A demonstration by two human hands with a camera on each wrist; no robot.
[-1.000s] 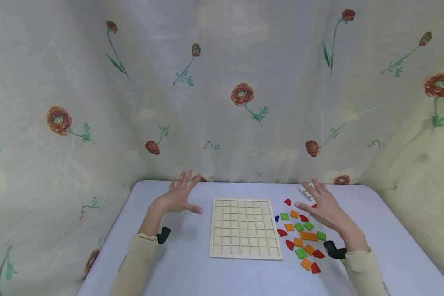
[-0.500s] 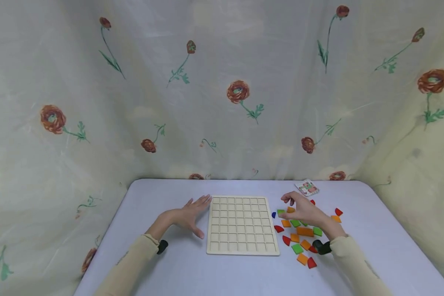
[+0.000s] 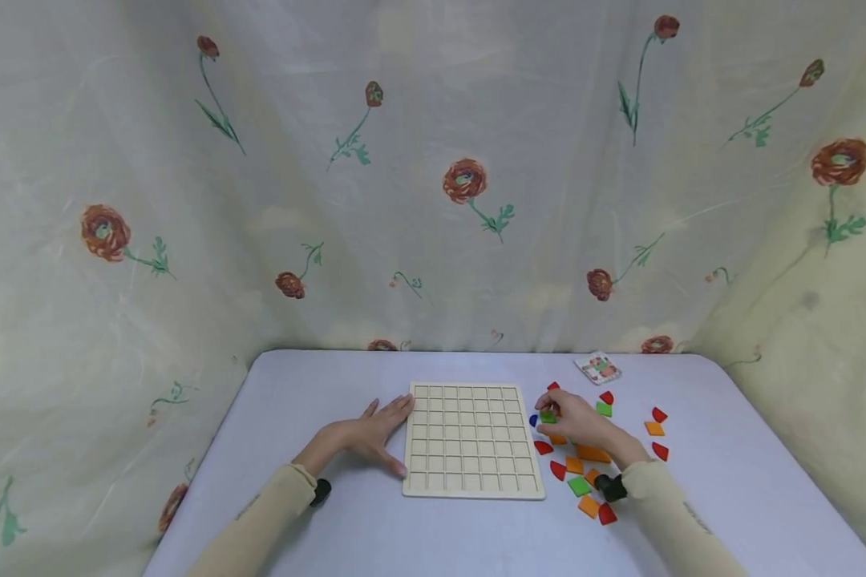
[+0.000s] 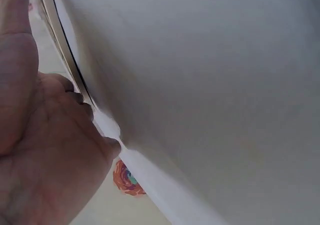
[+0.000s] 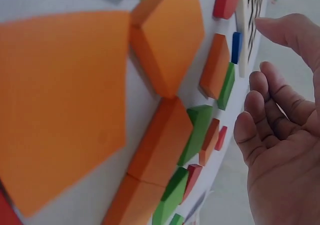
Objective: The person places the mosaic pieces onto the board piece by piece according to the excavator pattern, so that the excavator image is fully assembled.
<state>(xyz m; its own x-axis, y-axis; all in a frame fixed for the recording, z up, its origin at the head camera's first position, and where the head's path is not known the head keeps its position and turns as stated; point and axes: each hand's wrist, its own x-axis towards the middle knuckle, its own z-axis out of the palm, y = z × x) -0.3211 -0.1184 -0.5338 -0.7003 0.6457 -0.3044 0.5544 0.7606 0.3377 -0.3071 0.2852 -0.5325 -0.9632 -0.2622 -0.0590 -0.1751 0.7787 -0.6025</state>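
Observation:
A pale wooden board (image 3: 474, 494) with a grid of square cells lies mid-table. My left hand (image 3: 368, 437) is spread along its left edge, with fingertips at the upper corner and thumb at the lower part. The left wrist view has that hand (image 4: 55, 140) beside the board's thin edge. Over the coloured pieces to the right of the board is my right hand (image 3: 584, 418), with thumb and bent fingers apart around a green square (image 3: 548, 417). In the right wrist view, this hand (image 5: 285, 120) has nothing between thumb and fingers, and the green square (image 5: 226, 86) lies on the table.
Right of the board are red wedges (image 3: 558, 470), orange squares (image 3: 588, 506), a longer orange piece (image 3: 593, 454) and a small blue piece (image 3: 533, 420). A printed card (image 3: 598, 367) lies at the back. Flowered curtain (image 3: 433, 240) hangs behind the table.
Both hands have come down and inward, the left to the board's edge, the right over the pieces by the green square. The right fingers have bent from their spread pose.

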